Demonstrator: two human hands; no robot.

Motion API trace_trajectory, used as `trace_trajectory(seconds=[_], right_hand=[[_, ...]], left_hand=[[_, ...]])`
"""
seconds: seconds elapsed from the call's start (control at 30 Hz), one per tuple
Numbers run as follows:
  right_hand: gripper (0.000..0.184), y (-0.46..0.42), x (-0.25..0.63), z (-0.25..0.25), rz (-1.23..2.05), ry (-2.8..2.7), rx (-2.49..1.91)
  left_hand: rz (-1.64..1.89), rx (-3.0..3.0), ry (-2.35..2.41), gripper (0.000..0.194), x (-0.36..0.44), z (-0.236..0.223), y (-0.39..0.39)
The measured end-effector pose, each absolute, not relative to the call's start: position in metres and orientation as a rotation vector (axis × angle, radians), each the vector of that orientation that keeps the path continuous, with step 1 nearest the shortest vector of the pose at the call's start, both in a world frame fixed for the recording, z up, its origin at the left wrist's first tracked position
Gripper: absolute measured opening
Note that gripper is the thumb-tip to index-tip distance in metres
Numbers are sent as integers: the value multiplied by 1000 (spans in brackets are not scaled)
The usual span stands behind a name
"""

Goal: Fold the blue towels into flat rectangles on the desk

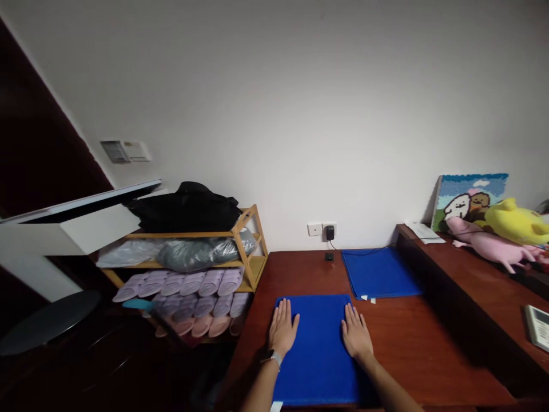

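Note:
A blue cloth [319,355] lies spread flat on the brown wooden table. My left hand [283,329] rests palm down on its left edge, fingers stretched out and pointing away from me; a watch [272,357] is on that wrist. On the cloth's right edge lies my right hand [355,332], also flat with the fingers extended. Neither hand grips anything. Behind and to the right is a second blue cloth [381,274], flat on the table, with small white tags at its near edge.
Left of the table [429,343] stands a wooden shoe rack [256,269] with slippers [189,283] and a black bag [186,212]. A plugged-in adapter [330,232] trails a cable over the far cloth. A raised ledge on the right bears plush toys [493,243] and a calculator-like device [538,326].

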State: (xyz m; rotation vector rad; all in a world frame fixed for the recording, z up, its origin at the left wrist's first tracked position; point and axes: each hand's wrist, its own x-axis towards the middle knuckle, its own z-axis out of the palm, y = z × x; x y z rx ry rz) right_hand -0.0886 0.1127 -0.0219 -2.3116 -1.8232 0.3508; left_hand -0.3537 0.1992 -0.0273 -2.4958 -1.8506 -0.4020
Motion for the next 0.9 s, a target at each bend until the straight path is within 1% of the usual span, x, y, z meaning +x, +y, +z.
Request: trace_trajectory(seconds=[0.17,0.23,0.3,0.4,0.53,0.63,0.73,0.9], right_hand=[[66,112,-86,-21,340,-1883,-2298],[66,111,-84,-21,329,-1950,-2286],[65,111,-84,-21,326,-1968,-2286],[64,113,-84,-23,337,-1895,-2301],[65,115,-86,-26,343,-1837,-2325],[65,116,-87,-24,349,-1838,-2349],[65,114,-88,-18,383,-1837,-2361],[66,89,-93,-23,347,-1828,-2348]], left_hand=[[-486,-2892,-1452,67,-236,-29,160],[-499,-2969,-1423,64,-200,-34,147],[-478,-2973,-1460,63,-191,-37,142],[-368,-2929,-1494,66,-227,-36,147],[-241,-2742,-1699,73,-321,-33,158],[-224,-2590,-1828,74,-375,-36,159],[-244,-2537,-1838,74,-397,-41,156],[-271,-2523,-1824,75,-394,-46,156]])
